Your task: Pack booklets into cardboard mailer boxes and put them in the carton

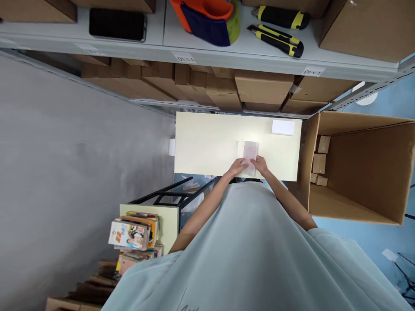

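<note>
On the cream tabletop [207, 142] lies a flat, pale pinkish packet [250, 151] with what looks like a clear, see-through strip along its left side. Its exact kind is too small to tell. My left hand [238, 166] is closed on its left edge near the front, thumb over the top. From the right, my right hand [260, 164] grips the opposite edge, thumb also on the upper face. The fingers beneath are partly hidden. A white rectangular pad or box [283, 127] sits toward the table's back right corner, apart from both hands.
A grey shelf [207, 54] above the table's back holds a phone [117, 24], an orange-and-blue tape dispenser [210, 21] and two utility knives [279, 41]. Cardboard boxes [262, 88] fill the lower shelf. An open carton [366, 168] stands right; stacked books [131, 233] lie left.
</note>
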`<state>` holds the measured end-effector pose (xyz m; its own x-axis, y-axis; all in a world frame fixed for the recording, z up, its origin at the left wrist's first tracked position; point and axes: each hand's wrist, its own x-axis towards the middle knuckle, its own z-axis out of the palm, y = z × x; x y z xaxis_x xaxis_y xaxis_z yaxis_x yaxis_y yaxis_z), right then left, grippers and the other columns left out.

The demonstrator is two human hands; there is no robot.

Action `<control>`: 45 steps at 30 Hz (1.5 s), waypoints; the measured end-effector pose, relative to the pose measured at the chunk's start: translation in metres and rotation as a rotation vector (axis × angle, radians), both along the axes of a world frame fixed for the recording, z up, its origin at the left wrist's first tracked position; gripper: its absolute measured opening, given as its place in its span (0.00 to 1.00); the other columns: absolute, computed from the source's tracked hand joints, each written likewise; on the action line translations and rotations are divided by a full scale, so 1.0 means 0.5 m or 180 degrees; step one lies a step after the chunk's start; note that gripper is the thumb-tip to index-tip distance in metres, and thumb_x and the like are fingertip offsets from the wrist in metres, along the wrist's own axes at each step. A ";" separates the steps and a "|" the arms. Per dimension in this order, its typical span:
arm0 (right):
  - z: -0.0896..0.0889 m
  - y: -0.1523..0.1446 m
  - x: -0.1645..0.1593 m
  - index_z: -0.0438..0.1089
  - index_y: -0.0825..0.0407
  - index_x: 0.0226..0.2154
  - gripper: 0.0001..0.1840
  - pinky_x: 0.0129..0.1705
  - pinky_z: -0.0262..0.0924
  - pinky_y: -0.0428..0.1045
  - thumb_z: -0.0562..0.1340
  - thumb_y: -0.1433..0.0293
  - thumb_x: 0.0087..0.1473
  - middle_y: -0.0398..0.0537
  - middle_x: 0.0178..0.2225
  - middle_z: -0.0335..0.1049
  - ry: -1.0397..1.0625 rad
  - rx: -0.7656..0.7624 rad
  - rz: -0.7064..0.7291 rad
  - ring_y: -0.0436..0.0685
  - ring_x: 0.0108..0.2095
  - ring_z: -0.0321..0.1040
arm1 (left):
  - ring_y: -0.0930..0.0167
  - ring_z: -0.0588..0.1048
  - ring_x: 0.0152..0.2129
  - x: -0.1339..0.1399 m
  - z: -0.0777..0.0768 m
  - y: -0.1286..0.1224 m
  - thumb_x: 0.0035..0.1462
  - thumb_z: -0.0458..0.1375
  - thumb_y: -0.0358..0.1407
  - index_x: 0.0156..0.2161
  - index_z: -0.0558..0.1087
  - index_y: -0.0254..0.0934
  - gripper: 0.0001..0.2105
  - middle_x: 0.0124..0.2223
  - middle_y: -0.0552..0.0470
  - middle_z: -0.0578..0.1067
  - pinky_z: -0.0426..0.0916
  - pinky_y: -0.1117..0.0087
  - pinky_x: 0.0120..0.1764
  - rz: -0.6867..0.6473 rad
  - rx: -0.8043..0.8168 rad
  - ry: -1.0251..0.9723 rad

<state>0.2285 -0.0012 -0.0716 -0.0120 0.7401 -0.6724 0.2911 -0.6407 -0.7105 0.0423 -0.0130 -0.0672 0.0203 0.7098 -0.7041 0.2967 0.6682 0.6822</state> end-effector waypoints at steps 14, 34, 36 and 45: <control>0.168 -0.013 -0.043 0.78 0.51 0.52 0.34 0.47 0.77 0.57 0.73 0.43 0.55 0.53 0.46 0.85 0.1310 0.0612 -0.0317 0.63 0.44 0.81 | 0.56 0.84 0.47 -0.119 0.110 0.074 0.50 0.70 0.68 0.43 0.83 0.37 0.33 0.47 0.39 0.87 0.77 0.58 0.52 0.0503 0.0093 -0.1207; 0.275 0.004 -0.431 0.78 0.51 0.55 0.37 0.54 0.78 0.60 0.76 0.43 0.53 0.55 0.50 0.85 0.1187 0.0774 -0.0250 0.67 0.50 0.82 | 0.68 0.79 0.32 -0.518 0.238 0.062 0.60 0.68 0.57 0.41 0.78 0.40 0.21 0.41 0.47 0.81 0.77 0.70 0.28 0.0213 0.1264 -0.0688; 0.281 0.003 -0.453 0.78 0.50 0.54 0.36 0.54 0.78 0.60 0.75 0.43 0.53 0.54 0.50 0.85 0.1179 0.0809 -0.0295 0.67 0.50 0.82 | 0.68 0.79 0.32 -0.536 0.239 0.066 0.60 0.66 0.60 0.41 0.78 0.39 0.23 0.41 0.46 0.82 0.78 0.69 0.30 0.0248 0.1173 -0.0811; 0.294 -0.006 -0.484 0.78 0.50 0.53 0.36 0.54 0.77 0.59 0.74 0.42 0.54 0.54 0.51 0.85 0.1220 0.0836 -0.0346 0.66 0.50 0.81 | 0.66 0.81 0.34 -0.581 0.244 0.098 0.44 0.78 0.55 0.46 0.78 0.39 0.30 0.36 0.50 0.81 0.81 0.62 0.39 0.0056 0.0714 -0.1283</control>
<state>-0.0133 -0.0043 0.0754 -0.1356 0.8952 -0.4246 -0.0823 -0.4373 -0.8955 -0.2481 0.0360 0.0545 0.2476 0.8464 -0.4715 -0.0321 0.4935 0.8692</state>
